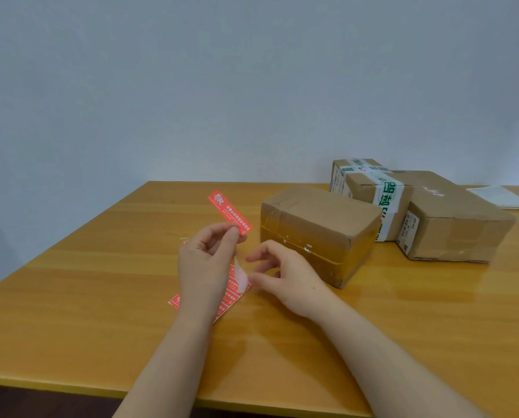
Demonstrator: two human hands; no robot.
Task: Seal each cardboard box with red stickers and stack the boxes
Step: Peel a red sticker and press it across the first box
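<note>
Three brown cardboard boxes sit on the glossy wooden counter [71, 312]: the nearest box [315, 224], banded with shiny clear tape, a taped box [370, 188] wrapped in white-and-green printed tape behind it, and a plain box [457, 224] touching that one's right side. One narrow red sticker [229, 212] with white print is pinched at its end by the left hand [204, 260], held above the counter. One sticker sheet [232, 294] lies flat beneath, its pale backing curling up. The right hand [288, 282] hovers loosely curled, holding nothing, thumb just beside that curl.
</note>
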